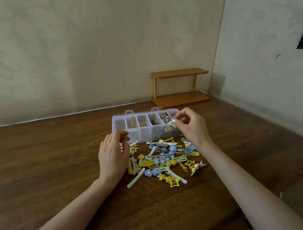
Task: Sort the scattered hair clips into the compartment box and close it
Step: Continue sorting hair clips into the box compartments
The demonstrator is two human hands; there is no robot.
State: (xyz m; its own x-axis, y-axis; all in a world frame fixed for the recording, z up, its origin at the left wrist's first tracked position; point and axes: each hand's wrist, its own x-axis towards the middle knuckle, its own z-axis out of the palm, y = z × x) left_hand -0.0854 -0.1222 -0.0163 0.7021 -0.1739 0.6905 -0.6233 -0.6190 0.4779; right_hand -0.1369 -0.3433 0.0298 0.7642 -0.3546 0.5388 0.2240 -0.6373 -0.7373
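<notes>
Hair clips lie on the worktop between left hand and right hand; the compartment box stands just beyond, shelf farther back.

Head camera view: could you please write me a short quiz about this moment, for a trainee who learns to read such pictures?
1. True or false: the compartment box has its lid shut.
2. Multiple choice: what does the right hand pinch above the box?
A) a pale clip
B) a yellow star clip
C) a blue heart clip
3. Short answer: which stands farther from the person, the clip pile or the wooden shelf?

Key: 1 false; 2 A; 3 the wooden shelf.
</notes>
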